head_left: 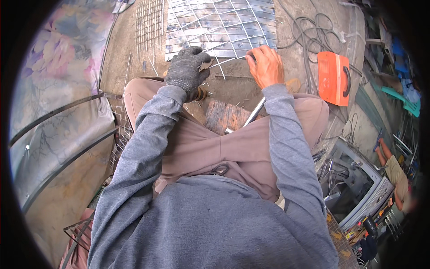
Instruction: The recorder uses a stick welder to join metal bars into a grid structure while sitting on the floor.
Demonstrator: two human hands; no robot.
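A grid of thin metal rods lies over a scorched, shiny metal sheet in front of me. My left hand, in a dark grey knitted glove, is closed at the grid's near left edge. Bare, my right hand pinches at the near right corner. Between the two hands runs one thin metal rod, slanting across the near ends of the grid, with an end in the fingers of each hand. The fingertips are partly hidden behind the hands.
An orange case with a black handle stands right of my knee, near coiled cables. Another wire mesh lies left of the sheet. A wooden block and metal tube are by my legs. Another person is far right.
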